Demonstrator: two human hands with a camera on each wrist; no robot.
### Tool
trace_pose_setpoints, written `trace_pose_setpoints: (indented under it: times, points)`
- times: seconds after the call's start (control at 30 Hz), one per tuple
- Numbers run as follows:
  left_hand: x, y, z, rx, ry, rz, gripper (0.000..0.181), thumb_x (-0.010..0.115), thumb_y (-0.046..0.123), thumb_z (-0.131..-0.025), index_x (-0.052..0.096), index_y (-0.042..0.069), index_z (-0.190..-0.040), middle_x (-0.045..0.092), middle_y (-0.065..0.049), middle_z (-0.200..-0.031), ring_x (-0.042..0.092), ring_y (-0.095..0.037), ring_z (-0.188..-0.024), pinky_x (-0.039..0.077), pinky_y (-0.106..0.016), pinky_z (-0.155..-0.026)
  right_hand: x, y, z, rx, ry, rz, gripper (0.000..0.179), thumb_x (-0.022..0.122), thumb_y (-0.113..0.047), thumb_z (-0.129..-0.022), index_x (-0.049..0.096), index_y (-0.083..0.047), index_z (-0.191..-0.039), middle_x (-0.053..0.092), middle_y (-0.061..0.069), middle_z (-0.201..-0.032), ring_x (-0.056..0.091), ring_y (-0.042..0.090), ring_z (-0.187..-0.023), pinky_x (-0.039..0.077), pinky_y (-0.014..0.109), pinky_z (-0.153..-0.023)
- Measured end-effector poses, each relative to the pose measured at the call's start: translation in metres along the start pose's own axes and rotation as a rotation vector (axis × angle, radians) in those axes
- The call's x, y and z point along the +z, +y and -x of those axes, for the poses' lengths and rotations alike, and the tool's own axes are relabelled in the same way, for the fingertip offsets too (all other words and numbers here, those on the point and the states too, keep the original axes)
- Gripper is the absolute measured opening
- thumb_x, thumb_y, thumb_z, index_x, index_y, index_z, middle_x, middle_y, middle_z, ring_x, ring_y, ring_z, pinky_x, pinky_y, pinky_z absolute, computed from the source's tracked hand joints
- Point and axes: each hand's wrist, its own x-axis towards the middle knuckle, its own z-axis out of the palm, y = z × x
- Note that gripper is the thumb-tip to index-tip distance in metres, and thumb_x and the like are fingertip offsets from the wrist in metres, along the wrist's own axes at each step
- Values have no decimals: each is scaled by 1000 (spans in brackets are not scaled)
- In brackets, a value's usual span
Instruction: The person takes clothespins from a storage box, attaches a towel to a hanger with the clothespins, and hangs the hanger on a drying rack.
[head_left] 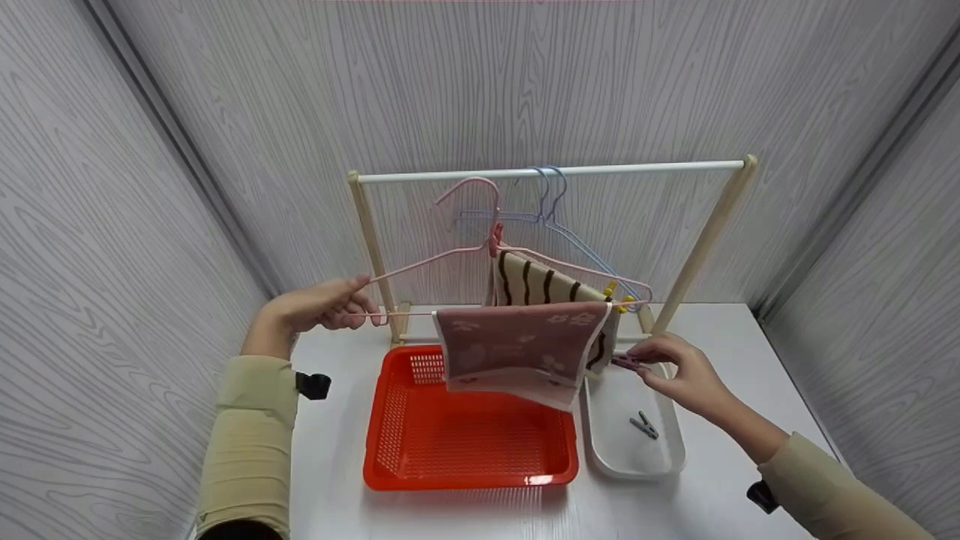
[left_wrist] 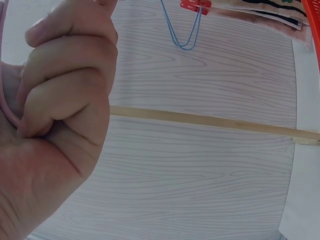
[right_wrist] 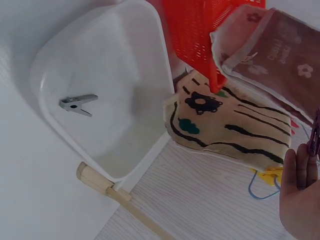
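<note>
My left hand [head_left: 322, 305] grips the left end of a pink hanger [head_left: 442, 255], held in front of the drying rack. A dusky pink towel [head_left: 517, 337] with pale flowers is draped over the hanger's lower bar. In my right hand [head_left: 679, 371] a purple clothespin [head_left: 625, 362] is pinched, beside the towel's right edge. Behind hangs a beige towel [right_wrist: 235, 125] with dark stripes, on blue hangers [head_left: 551, 199], with yellow clothespins [head_left: 616, 296] at its right side and a red clothespin [head_left: 496, 238] at its left.
A red basket [head_left: 472, 480] stands below the towel. To its right is a white tray [head_left: 675, 457] with a grey clothespin [head_left: 643, 425] in it. The rack's white bar [head_left: 645, 168] spans two wooden legs, one of them [head_left: 709, 240] at the right.
</note>
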Motion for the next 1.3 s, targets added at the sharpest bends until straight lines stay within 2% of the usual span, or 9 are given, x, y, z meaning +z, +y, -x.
trace_pose_setpoints:
  times: [0.17,0.43,0.57,0.7,0.8,1.0,1.13,1.23,1.3]
  points:
    - [-2,-3,0,6,-7,-3,69,26,54,-114,70,1,-104,56,9,-67,35,2,-54,26,-15,-50,-4,-16,-11,-46,0,-31,31,76,11,-89,78,-6,-114,72,11,-108,66,-4,-101,53,9,-90]
    - [2,-4,-3,-16,-2,-7,72,28,58,-113,68,-2,-108,54,8,-68,34,1,-55,26,-15,-50,-6,-43,-31,-122,26,-179,31,73,17,-87,75,3,-115,70,15,-112,66,-2,-105,55,12,-92]
    - [5,-2,-4,-24,6,-9,68,29,54,-113,67,-3,-109,56,8,-70,35,0,-56,27,-15,-51,-1,-55,-39,-158,26,-249,30,71,19,-87,74,7,-115,70,16,-112,67,1,-107,55,13,-94]
    - [7,0,-8,-21,6,-24,67,28,51,-113,68,-2,-107,55,7,-69,35,0,-56,26,-16,-52,7,-65,-47,-178,31,-272,29,73,17,-88,74,5,-115,69,22,-111,67,2,-107,55,14,-95]
    - [8,1,-10,-14,-4,-32,68,28,52,-113,69,-1,-106,52,7,-68,33,-1,-56,25,-17,-52,13,-72,-52,-191,44,-283,29,73,16,-88,75,5,-115,70,21,-110,66,4,-105,56,14,-94]
    - [10,1,-15,23,-22,-43,75,29,57,-112,71,-4,-109,50,7,-67,29,-1,-56,24,-18,-51,27,-80,-58,-171,73,-301,32,75,16,-86,72,9,-117,73,10,-114,65,4,-103,55,14,-89]
    - [12,-1,-16,25,-22,-42,76,30,60,-112,71,-5,-110,51,7,-68,32,-1,-57,25,-17,-51,35,-86,-64,-133,78,-308,34,78,13,-84,72,8,-118,73,4,-117,64,2,-107,53,14,-91]
    - [13,-2,-17,24,-27,-31,74,30,59,-112,71,-3,-109,52,7,-69,33,0,-57,26,-17,-51,41,-89,-69,-119,75,-327,34,80,12,-84,73,7,-117,73,5,-115,65,3,-106,53,14,-92]
    - [14,-4,-18,29,-33,-23,71,29,57,-113,71,0,-107,53,7,-70,34,-1,-57,26,-16,-51,45,-91,-73,-123,70,-343,32,79,11,-85,73,7,-116,72,11,-114,66,4,-105,55,15,-92]
